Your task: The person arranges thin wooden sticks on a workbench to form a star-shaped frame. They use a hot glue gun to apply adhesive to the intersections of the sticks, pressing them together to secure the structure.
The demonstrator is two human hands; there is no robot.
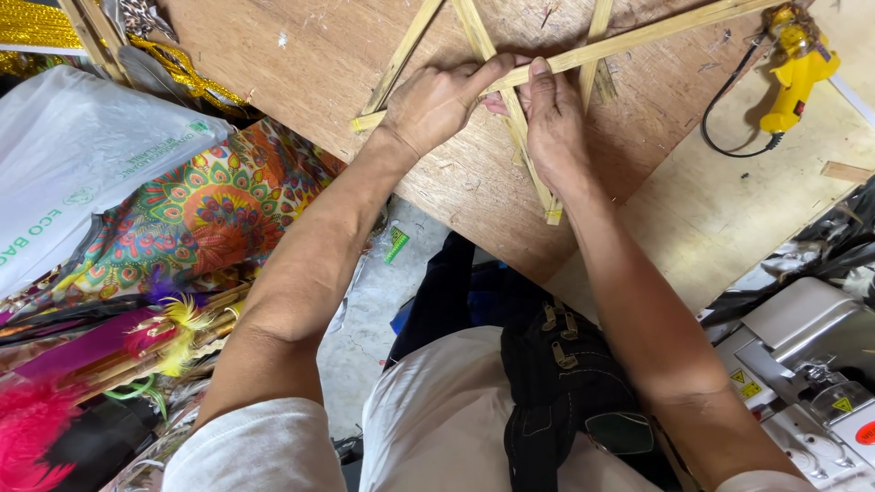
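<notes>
on plywood board (pixel 301 64), hands pressing bamboo strips (pixel 629 41)

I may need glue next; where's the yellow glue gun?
In the head view, the yellow glue gun lies at the top right on the board, right of the bamboo frame.

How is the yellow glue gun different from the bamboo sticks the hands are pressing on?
The glue gun is bright yellow plastic; the bamboo sticks are pale tan wood. The glue gun is chunky with a black cord; the bamboo sticks are long, thin and crossed over each other. The glue gun lies alone, untouched; the bamboo sticks are pressed down by the left hand and right hand where they cross. Both rest on the wooden board.
</notes>
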